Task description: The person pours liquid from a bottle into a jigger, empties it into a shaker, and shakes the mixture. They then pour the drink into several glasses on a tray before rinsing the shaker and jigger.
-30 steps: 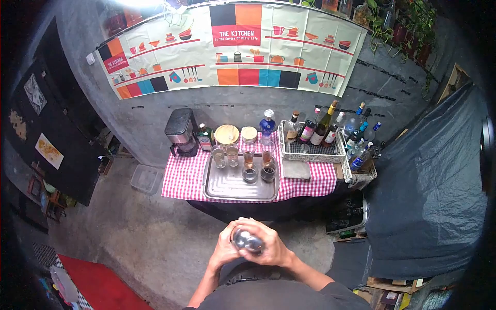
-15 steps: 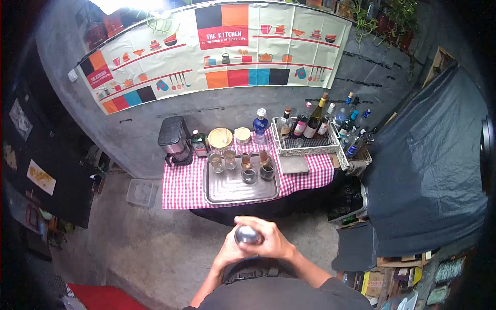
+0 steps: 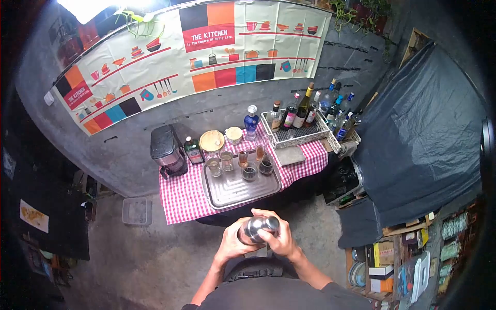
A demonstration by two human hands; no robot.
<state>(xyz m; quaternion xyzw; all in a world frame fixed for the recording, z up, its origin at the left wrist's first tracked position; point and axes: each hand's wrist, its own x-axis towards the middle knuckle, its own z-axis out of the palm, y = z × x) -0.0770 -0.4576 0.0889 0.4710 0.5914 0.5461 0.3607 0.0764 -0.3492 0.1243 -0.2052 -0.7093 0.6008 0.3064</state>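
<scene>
A shiny metal cocktail shaker (image 3: 254, 230) is held in front of my body, its cap tilted up and to the right. My left hand (image 3: 234, 238) wraps round the shaker's left side and lower part. From the right, my right hand (image 3: 280, 236) grips it near the top, with the thumb by the cap. Beyond my hands, a metal tray (image 3: 240, 192) lies on the table. Several glasses stand on its far half, among them a dark-filled glass (image 3: 249, 172) and a glass with amber liquid (image 3: 243, 158).
On the red checked cloth (image 3: 178, 201) stand a coffee maker (image 3: 168, 150), a green bottle (image 3: 193, 150) and a blue bottle (image 3: 251, 123). A white basket (image 3: 297, 139) holds several bottles at the back right. A plastic bin (image 3: 137, 212) sits on the floor at left.
The shaker has tipped, so its cap now points up and right instead of towards me. Both hands have shifted slightly with it. The whole view has turned a little.
</scene>
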